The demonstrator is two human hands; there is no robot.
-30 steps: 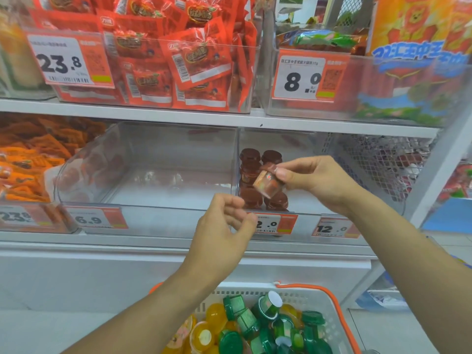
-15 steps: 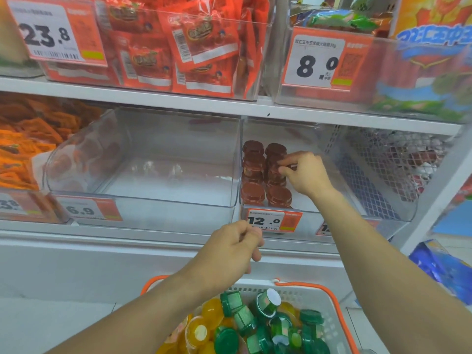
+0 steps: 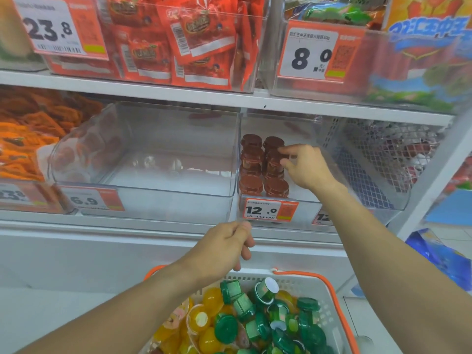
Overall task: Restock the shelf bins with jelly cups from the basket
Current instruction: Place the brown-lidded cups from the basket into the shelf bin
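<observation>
A: Your right hand point(image 3: 307, 166) is pinching a brown jelly cup point(image 3: 277, 159) onto the right stack in the clear bin point(image 3: 293, 200). Seat it squarely, lid up, before you're letting go.

B: And the left hand point(image 3: 224, 247)?

A: It's hanging over the basket point(image 3: 329, 290), fingers loosely curled, holding nothing. Green and yellow cups point(image 3: 255, 318) are lying jumbled there: glossy, round, slippery plastic. The stacks are looking tippy.

The jelly cups point(image 3: 263, 167) stand stacked along the left wall of the right-hand bin point(image 3: 357, 198), with an empty bin point(image 3: 143, 200) to its left (same shelf). The basket point(image 3: 339, 297) sits below, before the shelf's front edge.
</observation>
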